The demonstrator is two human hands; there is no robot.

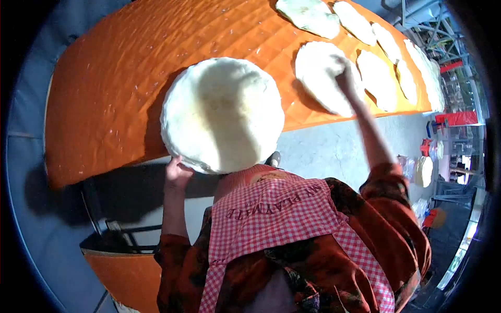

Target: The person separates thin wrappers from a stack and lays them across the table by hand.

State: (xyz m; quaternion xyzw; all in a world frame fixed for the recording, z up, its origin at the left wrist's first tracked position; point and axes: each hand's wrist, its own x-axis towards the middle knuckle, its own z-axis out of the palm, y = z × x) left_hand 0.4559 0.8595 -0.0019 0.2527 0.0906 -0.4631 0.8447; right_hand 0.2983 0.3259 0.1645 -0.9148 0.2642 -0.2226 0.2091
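Note:
A large, pale round flatbread, thick at its lower edge and perhaps several layers deep, overhangs the front edge of the orange quilted cover. My left hand grips its lower left rim, thumb at the edge, the other fingers partly hidden. Over to the right, my right hand is above or on a smaller oval flatbread lying on the cover. Motion and shadow blur its fingers, and I cannot tell whether it touches the bread.
More flatbreads lie spread over the cover's right end, with another at its far edge. Below the cover's front edge is a grey floor. A dark metal frame stands at lower left, and red items are at far right.

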